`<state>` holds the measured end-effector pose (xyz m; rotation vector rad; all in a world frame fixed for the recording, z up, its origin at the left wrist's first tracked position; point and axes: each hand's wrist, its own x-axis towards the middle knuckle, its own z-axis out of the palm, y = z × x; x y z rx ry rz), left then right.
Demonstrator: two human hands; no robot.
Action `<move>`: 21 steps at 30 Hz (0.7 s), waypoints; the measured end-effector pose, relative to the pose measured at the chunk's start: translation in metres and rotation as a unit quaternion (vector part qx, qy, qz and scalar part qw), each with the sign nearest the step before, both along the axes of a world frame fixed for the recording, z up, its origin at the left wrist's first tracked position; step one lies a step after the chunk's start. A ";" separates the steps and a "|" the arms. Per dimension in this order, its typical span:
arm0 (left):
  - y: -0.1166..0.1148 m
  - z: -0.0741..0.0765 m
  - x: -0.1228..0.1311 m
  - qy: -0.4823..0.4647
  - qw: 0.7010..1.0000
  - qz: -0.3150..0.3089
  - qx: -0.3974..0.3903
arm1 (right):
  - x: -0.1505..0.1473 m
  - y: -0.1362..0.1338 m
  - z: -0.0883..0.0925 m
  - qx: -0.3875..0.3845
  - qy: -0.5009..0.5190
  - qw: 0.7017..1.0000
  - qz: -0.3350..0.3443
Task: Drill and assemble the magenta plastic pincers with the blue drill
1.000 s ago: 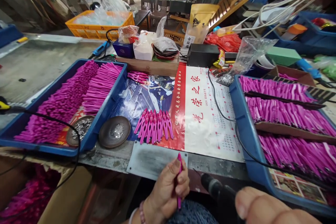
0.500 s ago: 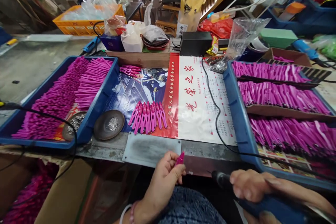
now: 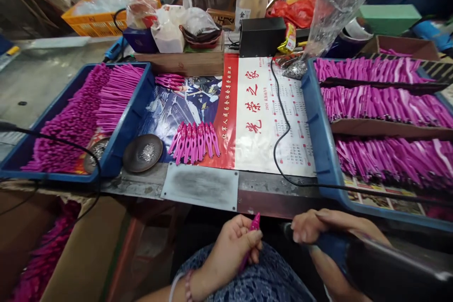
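My left hand (image 3: 231, 245) is closed around a magenta plastic plier-shaped piece (image 3: 255, 222), its pointed end sticking up past the thumb, just below the table edge and over my lap. My right hand (image 3: 325, 231) grips a dark blue and black electric screwdriver (image 3: 385, 264). The tool's nose points left toward the piece, with a gap between them. Ahead on the table lies a row of similar magenta plier-shaped pieces (image 3: 194, 141). Beside them stands a brown dish (image 3: 130, 153) of small silver metal parts (image 3: 147, 152).
A blue tray (image 3: 136, 99) heaped with magenta pieces sits left; another blue tray (image 3: 320, 144) with cardboard-divided rows sits right. A black cable (image 3: 283, 141) crosses the calendar poster (image 3: 244, 148). A metal plate (image 3: 200, 186) lies at the table edge. A cardboard box (image 3: 85, 245) is lower left.
The view has tilted down, so the table stands higher in it. My left hand has moved slightly right and nearer my body with the magenta piece. The screwdriver has turned a little.
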<state>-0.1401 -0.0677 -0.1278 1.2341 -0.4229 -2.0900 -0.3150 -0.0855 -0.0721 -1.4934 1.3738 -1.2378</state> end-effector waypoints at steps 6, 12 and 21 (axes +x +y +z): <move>-0.003 -0.004 -0.011 0.004 0.996 0.061 0.065 | 0.003 -0.014 -0.005 0.008 0.047 0.997 0.062; -0.003 -0.015 -0.016 0.031 0.995 0.071 0.063 | 0.008 -0.025 -0.018 0.121 0.010 0.985 0.122; -0.004 -0.015 -0.011 -0.007 0.999 0.035 0.041 | 0.019 -0.042 -0.025 0.258 0.116 0.934 0.219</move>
